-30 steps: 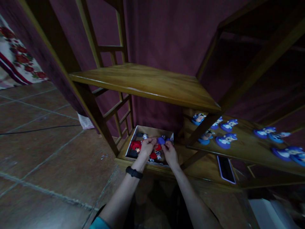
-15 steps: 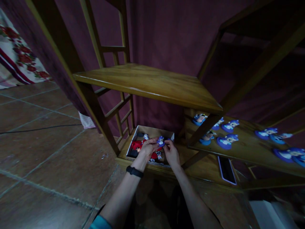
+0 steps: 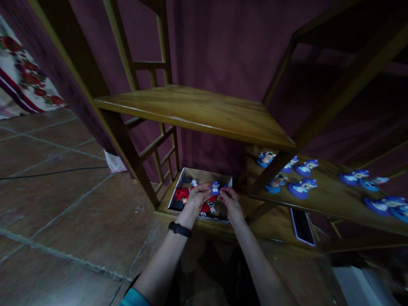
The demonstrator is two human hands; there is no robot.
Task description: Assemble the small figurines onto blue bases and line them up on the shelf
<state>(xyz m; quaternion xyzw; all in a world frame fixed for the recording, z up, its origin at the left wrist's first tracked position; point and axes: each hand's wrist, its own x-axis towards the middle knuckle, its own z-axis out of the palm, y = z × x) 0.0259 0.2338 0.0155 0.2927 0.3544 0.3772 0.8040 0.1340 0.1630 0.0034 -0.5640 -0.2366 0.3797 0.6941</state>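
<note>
A small blue-and-white figurine is held above an open cardboard box. My left hand grips its left side with closed fingers. On the other side, the fingers of my right hand are pinched at the figurine's right edge. Inside the box, below my hands, lie red figurines and a small white-and-blue figurine. The box stands on the low shelf; part of its contents is hidden by my hands.
A wooden shelf board overhangs the box. To the right, several blue and purple figurines stand on another shelf, with a slanting post in front. A phone lies on the low shelf. Tiled floor spreads at left.
My right hand has shifted slightly at the figurine's right edge. The figurine stays between both hands over the box, now a little more upright. The view has moved very slightly.
</note>
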